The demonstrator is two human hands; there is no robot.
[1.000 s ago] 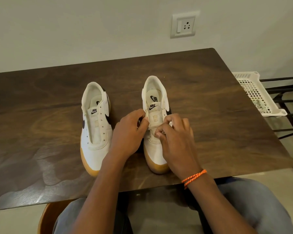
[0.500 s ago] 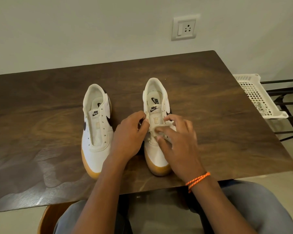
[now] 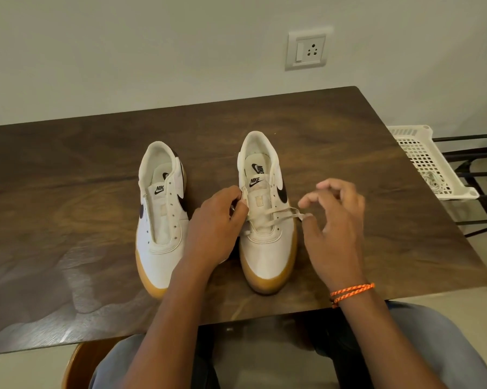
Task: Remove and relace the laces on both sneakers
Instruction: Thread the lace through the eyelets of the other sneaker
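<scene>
My left hand grips the right sneaker's inner edge on the worktop. My right hand pinches the lace, stretched sideways across the eyelets toward it.

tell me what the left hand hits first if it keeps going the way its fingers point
The left hand points right, into the right sneaker. It already grips that sneaker's near eyelet flap, so it would press into the tongue and the lace first. Depth is hard to judge.
</scene>
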